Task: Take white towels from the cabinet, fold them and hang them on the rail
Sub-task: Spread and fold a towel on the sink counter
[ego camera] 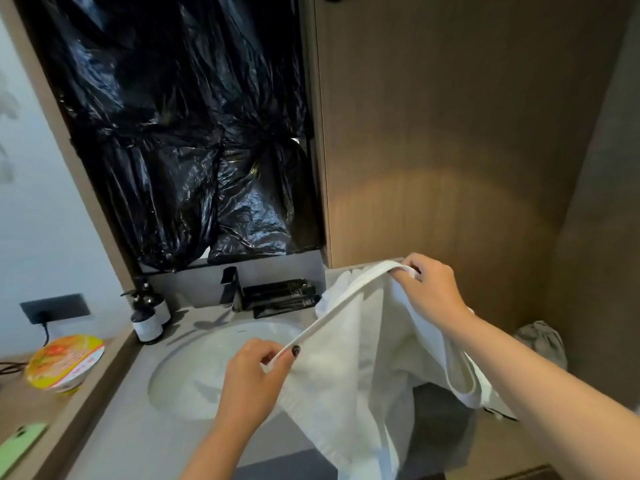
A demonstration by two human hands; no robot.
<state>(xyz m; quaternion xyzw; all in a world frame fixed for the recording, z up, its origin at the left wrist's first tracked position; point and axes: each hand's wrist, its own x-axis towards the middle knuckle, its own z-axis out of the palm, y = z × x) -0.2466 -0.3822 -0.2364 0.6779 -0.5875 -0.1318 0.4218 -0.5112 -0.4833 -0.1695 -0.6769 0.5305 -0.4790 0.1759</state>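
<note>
A white towel (360, 368) hangs stretched between my two hands over the right side of the vanity counter. My left hand (254, 379) pinches the near end of its hemmed top edge above the basin. My right hand (429, 292) grips the far end of that edge, higher and to the right, near the wooden cabinet door (450, 150). The towel's body droops below the counter's front edge. More white cloth (337, 289) is bunched on the counter behind it. No rail is in view.
A white basin (207, 362) is sunk in the grey counter, with a black tap (230, 285), two pump bottles (149, 317) and dark sachets (280, 296) behind it. Black plastic sheeting (187, 133) covers the mirror. A noodle cup (64, 363) and a green phone (20, 441) lie left.
</note>
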